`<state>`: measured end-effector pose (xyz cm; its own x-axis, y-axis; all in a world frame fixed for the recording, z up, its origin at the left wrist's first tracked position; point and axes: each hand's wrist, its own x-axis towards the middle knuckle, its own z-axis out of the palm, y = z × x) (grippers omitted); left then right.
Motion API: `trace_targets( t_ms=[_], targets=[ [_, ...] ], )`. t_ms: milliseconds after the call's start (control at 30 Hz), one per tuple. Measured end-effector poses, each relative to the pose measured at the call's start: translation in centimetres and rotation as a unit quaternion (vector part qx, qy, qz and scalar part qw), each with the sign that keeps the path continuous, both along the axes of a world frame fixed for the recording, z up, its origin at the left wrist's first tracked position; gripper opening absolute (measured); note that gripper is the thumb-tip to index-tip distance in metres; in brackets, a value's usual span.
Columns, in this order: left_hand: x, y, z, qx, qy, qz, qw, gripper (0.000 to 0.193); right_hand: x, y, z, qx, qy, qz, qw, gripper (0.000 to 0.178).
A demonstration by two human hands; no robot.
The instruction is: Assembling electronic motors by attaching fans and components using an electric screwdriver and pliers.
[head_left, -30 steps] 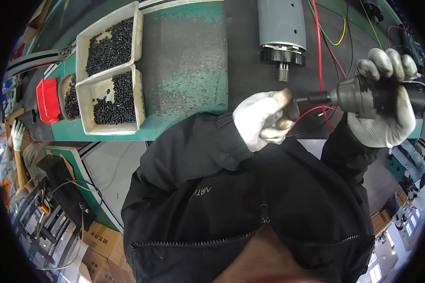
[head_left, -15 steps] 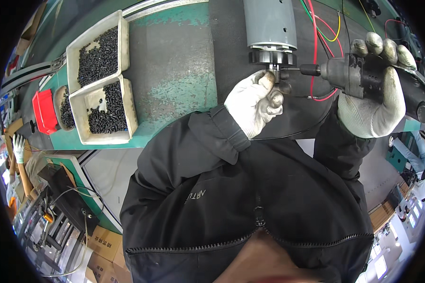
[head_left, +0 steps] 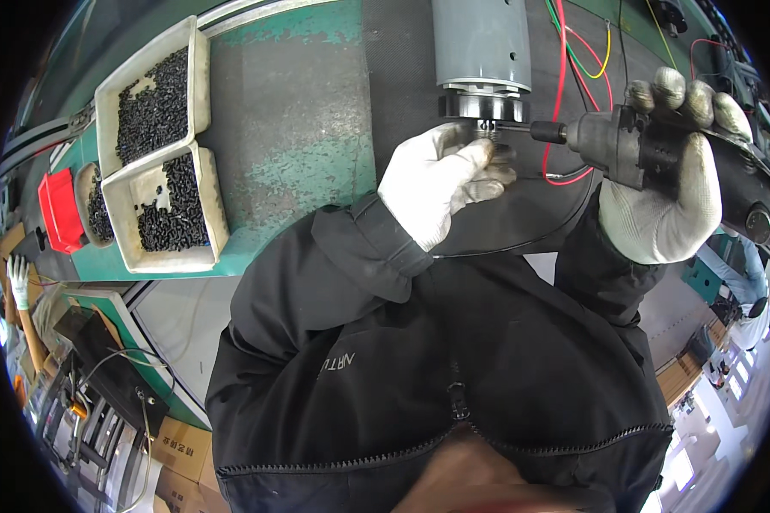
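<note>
One hand, the right [head_left: 663,184], wraps tight round the power driver [head_left: 607,147]; left hand [head_left: 432,179] curls at the grey cylinder's [head_left: 482,43] threaded shaft [head_left: 486,128], grip unclear. Likely bit-aligning; next move calls for steadiness.

Trays of small black parts [head_left: 152,111] crowd the left end of our worn green workbench [head_left: 308,162].
We see two off-white trays, the farther tray [head_left: 199,81] touching the nearer tray [head_left: 169,260], both loosely filled; just left of them sit a round bowl [head_left: 80,188] of similar pieces and a red plastic bin [head_left: 60,209]. Below, at left, we find a black boxy unit [head_left: 103,368] and brown cardboard boxes [head_left: 175,462]; at far right, blurred, a person in a pale top [head_left: 749,329].
</note>
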<state>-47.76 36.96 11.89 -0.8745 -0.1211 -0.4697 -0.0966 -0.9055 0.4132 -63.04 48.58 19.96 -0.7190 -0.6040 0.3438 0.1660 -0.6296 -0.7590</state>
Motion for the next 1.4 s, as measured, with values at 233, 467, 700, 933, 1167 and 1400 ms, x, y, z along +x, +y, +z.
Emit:
trace_targets(
  t_ms=[233, 467, 700, 933, 1167, 1400],
  targets=[
    [-0.4, 0.3, 0.1, -0.082, -0.068, 0.014, 0.994, 0.030, 1.2, -1.3, 0.3, 0.024, 0.116, 0.008, 0.993, 0.034],
    [-0.8, 0.6, 0.2, -0.067, -0.096, 0.028, 0.993, 0.030, 2.2, -2.2, -0.1, 0.083, 0.189, -0.058, 0.977, 0.032],
    [-1.0, 0.4, -0.4, -0.050, -0.067, 0.053, 0.995, 0.030, 2.0, -3.3, -0.7, 0.069, 0.209, -0.087, 0.972, 0.022],
    [-1.5, 1.5, -1.5, -0.036, -0.008, 0.045, 0.998, 0.029, 2.4, -3.0, 1.1, 0.084, 0.134, -0.127, 0.979, 0.028],
    [-1.3, 3.1, -1.6, 0.151, 0.038, 0.083, 0.984, 0.010, -1.4, 1.1, -0.9, 0.134, 0.229, -0.267, 0.927, 0.032],
    [5.2, -3.2, 3.2, -0.707, 0.071, -0.085, 0.699, 0.018, -7.2, 6.8, -0.6, 0.103, 0.008, -0.153, 0.983, 0.036]
  ],
)
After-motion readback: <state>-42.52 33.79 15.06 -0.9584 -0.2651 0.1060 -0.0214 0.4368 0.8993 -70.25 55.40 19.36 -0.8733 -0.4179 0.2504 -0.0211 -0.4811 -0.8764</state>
